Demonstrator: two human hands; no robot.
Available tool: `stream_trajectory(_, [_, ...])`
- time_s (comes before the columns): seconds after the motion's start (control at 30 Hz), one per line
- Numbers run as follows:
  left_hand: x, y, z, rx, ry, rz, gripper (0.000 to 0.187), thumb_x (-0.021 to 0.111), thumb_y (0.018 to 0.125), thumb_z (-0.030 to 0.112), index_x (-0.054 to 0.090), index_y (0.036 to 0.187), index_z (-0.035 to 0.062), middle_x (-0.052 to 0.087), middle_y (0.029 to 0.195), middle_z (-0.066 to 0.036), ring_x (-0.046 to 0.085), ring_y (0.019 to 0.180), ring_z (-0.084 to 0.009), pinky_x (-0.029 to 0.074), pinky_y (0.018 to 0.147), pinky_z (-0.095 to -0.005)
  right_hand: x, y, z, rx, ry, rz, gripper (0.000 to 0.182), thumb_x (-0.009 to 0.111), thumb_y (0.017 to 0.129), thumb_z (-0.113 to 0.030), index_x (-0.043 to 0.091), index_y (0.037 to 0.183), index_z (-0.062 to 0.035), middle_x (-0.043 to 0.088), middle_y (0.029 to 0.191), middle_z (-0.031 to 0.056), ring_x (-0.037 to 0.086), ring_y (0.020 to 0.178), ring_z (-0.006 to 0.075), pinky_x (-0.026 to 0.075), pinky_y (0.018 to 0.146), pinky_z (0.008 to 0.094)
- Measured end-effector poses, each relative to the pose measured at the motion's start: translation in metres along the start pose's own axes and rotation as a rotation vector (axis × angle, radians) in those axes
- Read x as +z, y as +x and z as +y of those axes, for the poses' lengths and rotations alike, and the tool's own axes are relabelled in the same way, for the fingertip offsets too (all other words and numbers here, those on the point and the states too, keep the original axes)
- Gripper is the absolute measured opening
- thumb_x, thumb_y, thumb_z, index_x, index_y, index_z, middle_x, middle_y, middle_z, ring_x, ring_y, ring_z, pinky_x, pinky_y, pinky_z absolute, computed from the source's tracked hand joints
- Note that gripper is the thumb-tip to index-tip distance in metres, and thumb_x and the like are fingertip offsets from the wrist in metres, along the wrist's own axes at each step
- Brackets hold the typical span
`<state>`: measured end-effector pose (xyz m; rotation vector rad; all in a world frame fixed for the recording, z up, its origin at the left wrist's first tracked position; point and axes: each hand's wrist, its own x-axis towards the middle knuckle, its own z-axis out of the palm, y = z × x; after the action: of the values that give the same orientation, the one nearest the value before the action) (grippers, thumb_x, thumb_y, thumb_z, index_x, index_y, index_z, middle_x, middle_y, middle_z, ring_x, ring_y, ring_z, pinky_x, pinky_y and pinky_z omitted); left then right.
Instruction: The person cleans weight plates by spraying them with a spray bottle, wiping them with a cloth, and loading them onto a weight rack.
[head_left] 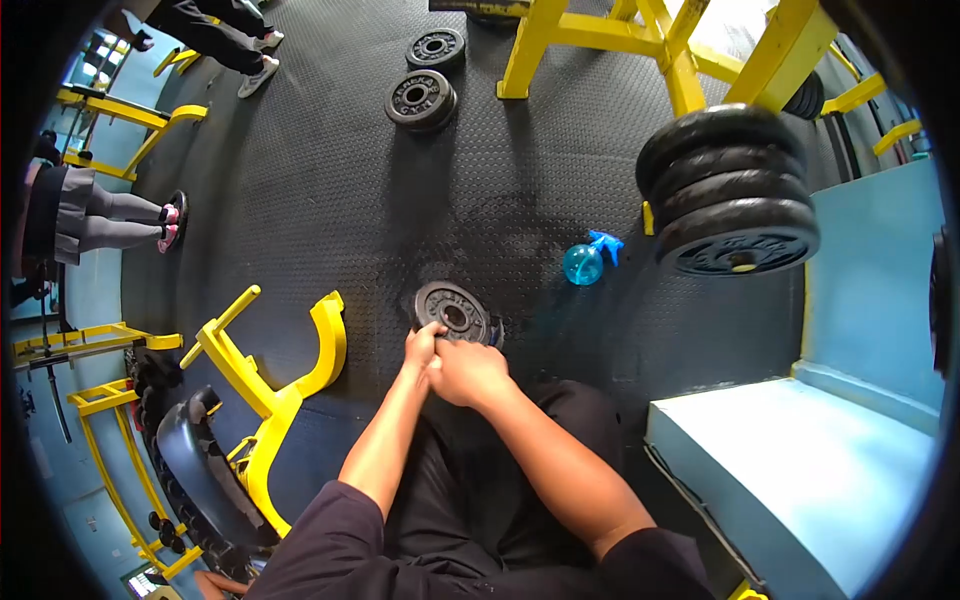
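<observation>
A dark weight plate (440, 303) with raised lettering and a centre hole is tilted up in front of me, close to the floor. My left hand (423, 347) grips its near left edge, the thumb lying on the face. Against the plate's lower part my right hand (470, 372) is closed, its knuckles towards me. A bit of dark bluish material shows beside those knuckles, but what the fingers hold is hidden. On the floor to the right, a round spray bottle (583, 265) holds blue liquid under a blue trigger head.
Weight plates lie on the black mat (300, 190) ahead, including a stack (420, 100). Loaded plates (735, 195) hang from a yellow frame at right. A yellow machine (265, 390) stands left, a pale blue ledge (790, 470) right. Two people (110, 220) (215, 35) stand at left.
</observation>
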<state>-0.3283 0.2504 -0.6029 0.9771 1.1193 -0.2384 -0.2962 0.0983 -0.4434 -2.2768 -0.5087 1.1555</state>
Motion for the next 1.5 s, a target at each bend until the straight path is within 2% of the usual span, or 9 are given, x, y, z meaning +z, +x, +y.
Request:
stream_trajectory(0.13, [-0.001, -0.11, 0.045, 0.029, -0.077, -0.058, 0.035, 0.057, 0.076, -0.008, 0.064, 0.109, 0.0011, 0.068, 0.099, -0.009, 0.066, 0.089, -0.0234, 0.057, 0.08, -0.037, 0.026, -0.057, 0.038, -0.018, 0.25, 0.242, 0.049, 0.064, 0.092, -0.035, 0.061, 0.128, -0.0022, 0.068, 0.119, 0.0194, 0.067, 0.109, 0.0352, 0.052, 0.095, 0.0438])
stream_trajectory(0.2, [-0.008, -0.158, 0.063, 0.141, -0.038, -0.143, 0.037, 0.056, 0.073, -0.01, 0.066, 0.108, 0.0002, 0.069, 0.099, -0.007, 0.065, 0.091, -0.0213, 0.054, 0.082, -0.033, 0.009, -0.106, 0.036, 0.074, 0.589, 0.192, 0.048, 0.067, 0.092, -0.034, 0.063, 0.126, -0.0006, 0.069, 0.119, 0.0191, 0.067, 0.11, 0.0322, 0.052, 0.095, 0.0403])
stream_trajectory(0.33, [0.002, -0.29, 0.125, 0.135, 0.028, -0.247, 0.046, 0.057, 0.07, -0.012, 0.063, 0.113, 0.0008, 0.068, 0.102, -0.008, 0.066, 0.094, -0.0228, 0.055, 0.086, -0.0377, -0.021, -0.21, 0.016, 0.232, 0.729, 0.383, 0.045, 0.07, 0.092, -0.031, 0.063, 0.125, -0.0002, 0.071, 0.117, 0.016, 0.069, 0.108, 0.0257, 0.053, 0.092, 0.036])
stream_trajectory(0.6, [0.049, -0.507, 0.22, 0.066, 0.056, -0.431, 0.057, 0.061, 0.066, -0.012, 0.06, 0.122, 0.0, 0.068, 0.112, -0.01, 0.067, 0.102, -0.0261, 0.055, 0.093, -0.0396, -0.139, -0.346, -0.063, 0.209, 0.903, 0.36, 0.044, 0.065, 0.097, -0.035, 0.063, 0.128, -0.0028, 0.071, 0.113, 0.0095, 0.067, 0.107, 0.0186, 0.051, 0.094, 0.0321])
stream_trajectory(0.73, [0.087, -0.579, 0.257, 0.059, 0.047, -0.556, 0.062, 0.06, 0.069, -0.011, 0.054, 0.13, -0.0014, 0.066, 0.119, -0.014, 0.065, 0.109, -0.029, 0.054, 0.098, -0.0422, -0.229, -0.374, -0.102, 0.147, 1.149, 0.231, 0.055, 0.06, 0.099, -0.04, 0.052, 0.14, -0.003, 0.062, 0.13, 0.0118, 0.06, 0.119, 0.0193, 0.047, 0.099, 0.0326])
stream_trajectory(0.93, [0.152, -0.592, 0.3, 0.136, 0.364, -0.885, 0.058, 0.07, 0.071, -0.01, 0.057, 0.127, -0.0018, 0.066, 0.12, -0.01, 0.065, 0.11, -0.0221, 0.051, 0.099, -0.0361, -0.268, -0.407, -0.088, -0.161, 1.06, 0.417, 0.071, 0.068, 0.096, -0.031, 0.032, 0.151, -0.0031, 0.046, 0.144, 0.0144, 0.041, 0.136, 0.0245, 0.034, 0.113, 0.0355])
stream_trajectory(1.17, [0.231, -0.568, 0.31, 0.153, 0.588, -1.137, 0.056, 0.074, 0.075, -0.002, 0.057, 0.128, 0.0012, 0.065, 0.117, -0.006, 0.062, 0.109, -0.0171, 0.049, 0.099, -0.0341, -0.278, -0.45, -0.082, -0.125, 1.186, 0.881, 0.058, 0.072, 0.094, -0.017, 0.043, 0.143, -0.0053, 0.059, 0.13, 0.0074, 0.054, 0.124, 0.0173, 0.041, 0.108, 0.0331])
stream_trajectory(1.23, [0.257, -0.56, 0.308, 0.367, 0.798, -1.193, 0.052, 0.076, 0.078, 0.002, 0.058, 0.127, 0.0038, 0.061, 0.112, -0.007, 0.059, 0.107, -0.0178, 0.047, 0.099, -0.0354, -0.285, -0.457, -0.073, -0.115, 1.239, 0.979, 0.057, 0.072, 0.093, -0.016, 0.044, 0.141, -0.0052, 0.061, 0.127, 0.0069, 0.057, 0.121, 0.0171, 0.043, 0.106, 0.033])
stream_trajectory(1.5, [0.391, -0.544, 0.299, 0.73, 1.091, -1.025, 0.055, 0.081, 0.081, 0.012, 0.056, 0.129, 0.0037, 0.049, 0.119, -0.015, 0.053, 0.115, -0.0297, 0.044, 0.103, -0.0385, -0.369, -0.466, -0.002, -0.126, 1.229, 1.276, 0.062, 0.083, 0.083, -0.013, 0.049, 0.134, -0.0034, 0.062, 0.12, 0.0063, 0.061, 0.11, 0.0154, 0.049, 0.098, 0.0309])
